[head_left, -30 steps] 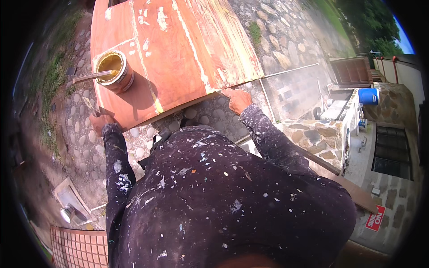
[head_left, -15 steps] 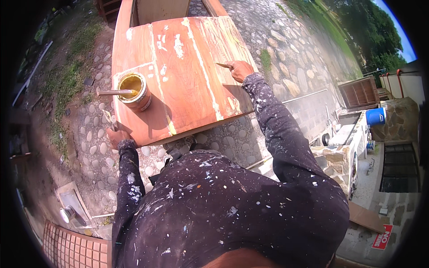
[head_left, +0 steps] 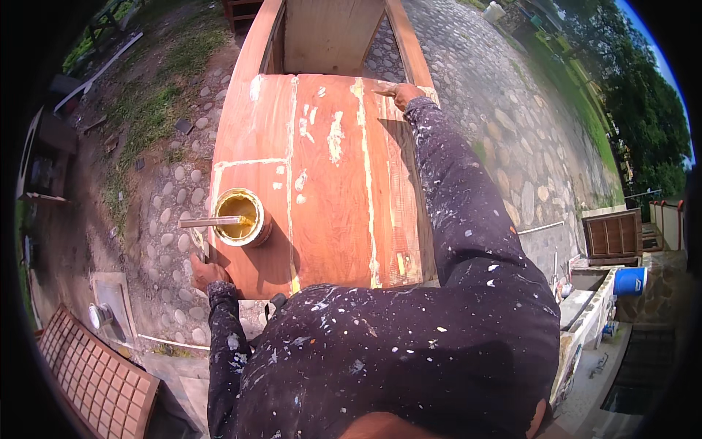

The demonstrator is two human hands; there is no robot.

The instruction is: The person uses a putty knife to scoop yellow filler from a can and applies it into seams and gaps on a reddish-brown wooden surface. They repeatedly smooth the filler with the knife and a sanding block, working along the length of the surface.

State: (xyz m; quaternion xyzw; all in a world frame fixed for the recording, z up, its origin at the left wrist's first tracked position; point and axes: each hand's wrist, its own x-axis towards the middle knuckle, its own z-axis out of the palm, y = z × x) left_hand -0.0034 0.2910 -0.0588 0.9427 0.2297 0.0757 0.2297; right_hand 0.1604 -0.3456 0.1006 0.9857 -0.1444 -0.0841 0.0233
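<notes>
In the head view, a thin blade [head_left: 383, 91] is grasped in the right hand [head_left: 405, 95] near the far edge of the reddish wooden panel [head_left: 333, 238]. A flat tool [head_left: 199, 242] is gripped in the left hand [head_left: 209, 273] beside the near left corner. An open can [head_left: 264, 229], crossed by a stick [head_left: 207, 222], is seated on the panel.

The right arm [head_left: 468, 197] reaches well forward, the right hand [head_left: 404, 95] far out, curled in a grip and turned left. The left arm [head_left: 225, 329] extends less, the left hand [head_left: 208, 274] near, at left, also curled.
</notes>
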